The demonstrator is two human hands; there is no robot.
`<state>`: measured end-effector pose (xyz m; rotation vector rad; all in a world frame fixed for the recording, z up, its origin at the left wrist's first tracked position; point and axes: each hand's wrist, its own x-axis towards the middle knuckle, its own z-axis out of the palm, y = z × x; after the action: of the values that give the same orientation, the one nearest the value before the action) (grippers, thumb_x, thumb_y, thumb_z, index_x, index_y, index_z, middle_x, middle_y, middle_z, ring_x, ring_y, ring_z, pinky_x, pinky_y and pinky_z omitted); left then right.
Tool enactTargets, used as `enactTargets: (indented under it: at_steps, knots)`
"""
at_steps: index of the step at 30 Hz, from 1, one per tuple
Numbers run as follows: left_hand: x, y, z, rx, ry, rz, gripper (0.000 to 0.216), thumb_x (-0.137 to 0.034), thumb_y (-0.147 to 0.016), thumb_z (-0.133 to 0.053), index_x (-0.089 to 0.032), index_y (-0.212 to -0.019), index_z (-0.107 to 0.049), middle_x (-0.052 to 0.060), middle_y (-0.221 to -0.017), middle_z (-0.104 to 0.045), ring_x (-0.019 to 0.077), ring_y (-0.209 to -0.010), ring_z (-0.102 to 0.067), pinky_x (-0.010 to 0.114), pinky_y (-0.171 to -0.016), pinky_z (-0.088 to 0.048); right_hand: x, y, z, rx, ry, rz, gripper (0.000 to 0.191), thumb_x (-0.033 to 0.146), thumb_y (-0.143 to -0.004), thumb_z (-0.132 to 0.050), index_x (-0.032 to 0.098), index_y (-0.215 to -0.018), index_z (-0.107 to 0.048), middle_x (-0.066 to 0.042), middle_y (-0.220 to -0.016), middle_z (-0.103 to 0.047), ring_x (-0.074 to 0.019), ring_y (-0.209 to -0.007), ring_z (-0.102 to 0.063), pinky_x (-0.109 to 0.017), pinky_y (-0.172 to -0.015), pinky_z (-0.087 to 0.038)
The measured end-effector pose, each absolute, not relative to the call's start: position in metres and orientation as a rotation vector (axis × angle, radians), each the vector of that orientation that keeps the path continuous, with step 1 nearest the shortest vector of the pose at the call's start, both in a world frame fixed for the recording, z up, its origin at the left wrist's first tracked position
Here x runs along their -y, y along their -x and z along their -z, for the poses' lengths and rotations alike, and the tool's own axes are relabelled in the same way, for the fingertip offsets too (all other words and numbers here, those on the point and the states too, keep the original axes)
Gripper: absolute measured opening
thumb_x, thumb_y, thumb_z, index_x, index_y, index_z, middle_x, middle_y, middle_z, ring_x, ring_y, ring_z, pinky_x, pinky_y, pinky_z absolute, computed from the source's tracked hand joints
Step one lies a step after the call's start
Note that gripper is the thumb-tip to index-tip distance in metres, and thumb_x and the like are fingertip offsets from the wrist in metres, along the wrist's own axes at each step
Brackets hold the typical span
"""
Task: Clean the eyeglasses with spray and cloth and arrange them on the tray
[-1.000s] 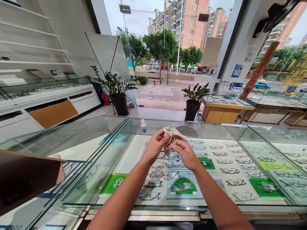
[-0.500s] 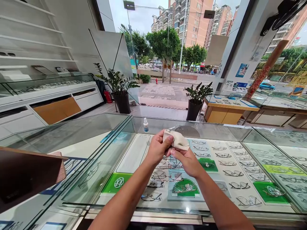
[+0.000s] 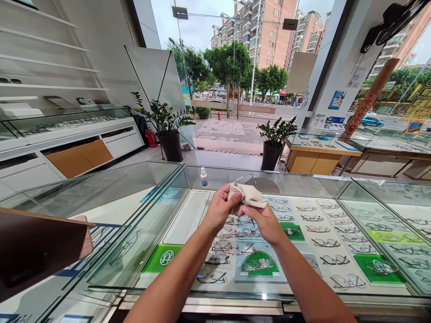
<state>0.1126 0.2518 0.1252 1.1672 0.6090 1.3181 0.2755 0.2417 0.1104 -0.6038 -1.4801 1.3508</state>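
A beige cleaning cloth (image 3: 251,194) is bunched between my two hands above the glass display case. My left hand (image 3: 219,207) is closed on its left side, thumb pressed on top. A thin dark wire rim of eyeglasses shows at the cloth's left part, by that thumb; most of the eyeglasses is covered. My right hand (image 3: 264,220) pinches the cloth from below on the right, thumb toward the left fingers. Just beyond the hands, a small white bottle (image 3: 204,177) with a blue label stands on the glass.
Under the glass top lie rows of eyeglasses (image 3: 326,242) and a green display card (image 3: 259,264). A dark brown panel (image 3: 37,251) juts in at left. Past the counter stand two potted plants (image 3: 171,146) (image 3: 270,154) and a wooden cabinet (image 3: 311,159).
The cloth has been shifted slightly in my fingers, and more of the wire rim shows at its left. Both hands stay nearly in place; the view has tilted slightly.
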Motion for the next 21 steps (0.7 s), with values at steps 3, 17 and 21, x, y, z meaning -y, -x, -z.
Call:
enactTargets:
  at_steps: [3, 17, 21]
  knots:
    - [-0.254, -0.115, -0.123, -0.620, -1.081, -1.333, 0.054, -0.063, -0.083, -0.087, -0.015, -0.099, -0.070, -0.002, -0.064, -0.063, 0.0086, -0.051, -0.050, 0.022, -0.052, -0.037, -0.244, -0.275, -0.108, 1.454, 0.599, -1.366, 0.030, 0.049, -0.094, -0.077, 0.022, -0.082, -0.080, -0.005, -0.086, -0.076, -0.0231, -0.091, -0.068, -0.038, -0.094, -0.053]
    - [-0.259, -0.118, -0.115, -0.663, -1.192, -1.210, 0.060, -0.070, -0.087, -0.079, -0.014, -0.110, -0.080, 0.008, -0.089, -0.077, 0.0189, -0.080, -0.067, 0.029, -0.077, -0.053, -0.260, -0.309, -0.124, 1.271, 0.582, -1.187, 0.025, 0.050, -0.094, -0.078, 0.027, -0.092, -0.087, -0.009, -0.125, -0.067, -0.0302, -0.132, -0.057, -0.045, -0.116, -0.044]
    - [-0.252, -0.127, -0.113, -0.660, -1.273, -1.133, 0.059, -0.072, -0.087, -0.078, -0.014, -0.098, -0.079, 0.005, -0.083, -0.071, 0.0149, -0.073, -0.059, 0.026, -0.069, -0.045, -0.259, -0.300, -0.119, 1.286, 0.607, -1.254, 0.028, 0.055, -0.092, -0.079, 0.028, -0.094, -0.087, -0.008, -0.120, -0.068, -0.0289, -0.128, -0.059, -0.042, -0.112, -0.048]
